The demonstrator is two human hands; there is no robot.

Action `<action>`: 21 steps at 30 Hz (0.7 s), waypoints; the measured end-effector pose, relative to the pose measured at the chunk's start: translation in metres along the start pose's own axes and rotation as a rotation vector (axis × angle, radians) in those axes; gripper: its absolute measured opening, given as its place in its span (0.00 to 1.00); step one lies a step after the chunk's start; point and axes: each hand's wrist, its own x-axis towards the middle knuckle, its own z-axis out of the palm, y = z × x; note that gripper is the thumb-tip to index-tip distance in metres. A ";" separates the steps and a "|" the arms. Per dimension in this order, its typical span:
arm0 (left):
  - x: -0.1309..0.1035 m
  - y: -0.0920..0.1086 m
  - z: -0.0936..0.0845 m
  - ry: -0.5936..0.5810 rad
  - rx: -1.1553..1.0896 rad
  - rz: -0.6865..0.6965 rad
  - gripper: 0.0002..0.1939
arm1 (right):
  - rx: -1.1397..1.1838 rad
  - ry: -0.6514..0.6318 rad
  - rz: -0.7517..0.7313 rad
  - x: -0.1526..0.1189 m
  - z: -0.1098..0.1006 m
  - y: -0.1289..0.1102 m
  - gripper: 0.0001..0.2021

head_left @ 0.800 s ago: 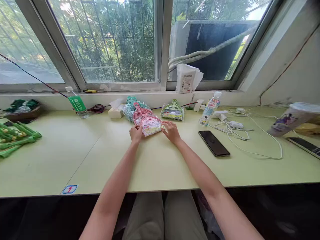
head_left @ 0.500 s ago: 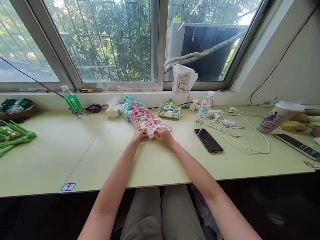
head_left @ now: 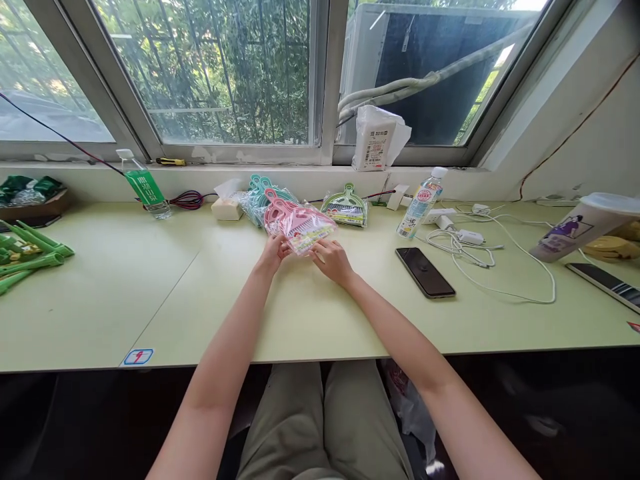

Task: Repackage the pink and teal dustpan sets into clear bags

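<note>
A pink dustpan-and-brush set in a clear bag [head_left: 311, 235] lies between my hands, its near edge towards me. My left hand [head_left: 273, 253] pinches the bag's left near corner. At the right near corner, my right hand [head_left: 332, 259] has its fingers closed on the bag's edge. Just behind it, another pink set [head_left: 274, 205] is partly covered. Bagged teal sets [head_left: 260, 190] lie beneath and behind that one. To the right, a green bagged dustpan set [head_left: 346, 208] rests near the wall.
A phone [head_left: 425, 272], a slanted drink bottle [head_left: 423, 203], white cables [head_left: 455, 247] and a large cup [head_left: 583, 227] occupy the right side. On the left are a green-labelled bottle [head_left: 145, 185], a tissue pack [head_left: 227, 208] and green items [head_left: 35, 253].
The pink set in my hands has turned and its near edge has risen, so more of its bag shows. My view has tilted slightly down.
</note>
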 end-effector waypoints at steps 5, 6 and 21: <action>-0.001 0.002 -0.003 -0.072 -0.055 0.060 0.16 | 0.494 0.071 0.367 0.004 0.014 0.015 0.22; -0.002 0.001 -0.004 -0.094 -0.044 0.055 0.18 | 0.640 0.104 0.447 0.006 0.015 0.019 0.23; 0.009 -0.012 -0.006 -0.242 0.162 0.055 0.25 | 1.323 0.465 0.956 0.007 0.014 0.038 0.25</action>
